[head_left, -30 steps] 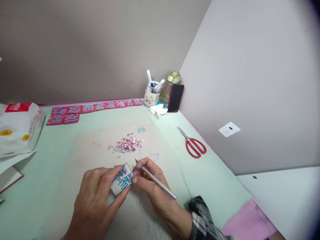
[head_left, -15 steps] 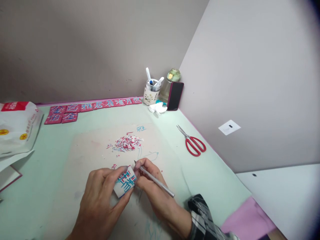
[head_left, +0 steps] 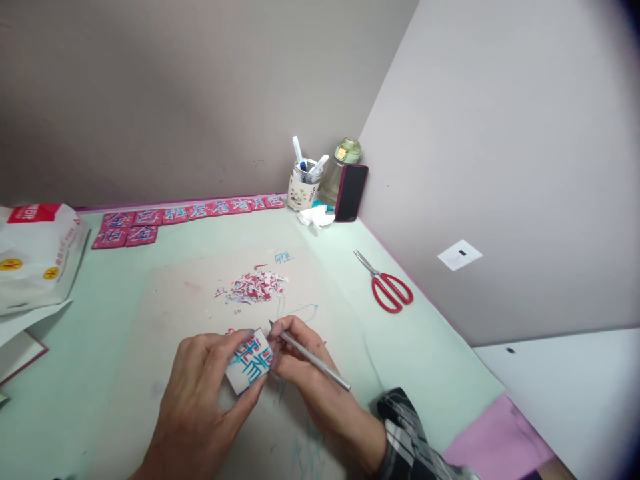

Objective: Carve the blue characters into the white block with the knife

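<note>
Between thumb and fingers, my left hand [head_left: 200,393] grips a small white square tile [head_left: 249,365] with blue character strokes and some red cut areas. The tile is tilted above the board. My right hand [head_left: 310,373] is closed around a slim silver craft knife [head_left: 320,362], its dark tip pointing up and to the left. Fingers of the right hand touch or nearly touch the tile's right edge; the exact contact is hidden. Just beyond the hands lies a heap of red and white shavings [head_left: 257,285] on the beige board [head_left: 173,300].
Red-handled scissors [head_left: 385,283] lie at the right. Along the back wall runs a row of red carved tiles [head_left: 200,210]. A jar of markers [head_left: 304,187], a green-lidded bottle [head_left: 346,160], a phone [head_left: 351,193] and crumpled tissue [head_left: 316,216] stand in the corner. A white bag [head_left: 43,267] sits left.
The view has shifted very slightly. Both hands keep their grips, and the tile and craft knife stay almost in the same place.
</note>
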Motion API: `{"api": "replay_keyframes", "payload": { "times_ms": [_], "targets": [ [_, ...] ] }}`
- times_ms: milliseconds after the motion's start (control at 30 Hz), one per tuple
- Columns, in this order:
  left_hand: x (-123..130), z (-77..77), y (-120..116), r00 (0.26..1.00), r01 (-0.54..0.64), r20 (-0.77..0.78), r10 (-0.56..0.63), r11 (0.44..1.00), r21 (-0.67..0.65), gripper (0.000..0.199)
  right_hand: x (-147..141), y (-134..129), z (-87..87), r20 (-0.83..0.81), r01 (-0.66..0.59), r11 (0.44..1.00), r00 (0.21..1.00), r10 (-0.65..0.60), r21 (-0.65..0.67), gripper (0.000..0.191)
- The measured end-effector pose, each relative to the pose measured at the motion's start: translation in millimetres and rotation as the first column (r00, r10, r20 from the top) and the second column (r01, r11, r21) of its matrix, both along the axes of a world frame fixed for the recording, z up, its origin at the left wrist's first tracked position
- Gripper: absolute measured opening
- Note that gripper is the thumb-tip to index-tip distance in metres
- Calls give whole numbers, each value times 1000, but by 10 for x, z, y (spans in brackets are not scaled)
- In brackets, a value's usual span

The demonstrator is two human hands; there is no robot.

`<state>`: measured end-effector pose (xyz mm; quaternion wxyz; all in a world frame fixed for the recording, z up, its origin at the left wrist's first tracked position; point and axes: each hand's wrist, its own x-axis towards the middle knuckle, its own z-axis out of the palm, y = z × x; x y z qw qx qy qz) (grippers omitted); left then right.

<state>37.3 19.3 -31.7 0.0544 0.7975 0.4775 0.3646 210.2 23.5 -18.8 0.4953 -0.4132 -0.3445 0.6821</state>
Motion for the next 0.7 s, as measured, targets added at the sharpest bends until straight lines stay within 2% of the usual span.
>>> {"api": "replay_keyframes", "payload": {
  "times_ms": [300,433,700],
  "targets": [
    [5,9,27,991,64,-125,-43,983,173,26,25,22,133,82,-35,999,996,35,-11,31],
    [18,30,32,984,112,-157,-86,980,165,24,42,46,125,180,-86,996,980,80,26,29],
    [47,25,13,971,168,-197,-136,973,157,23,95,-34,20,431,-131,979,901,53,154,17]
  ]
}}
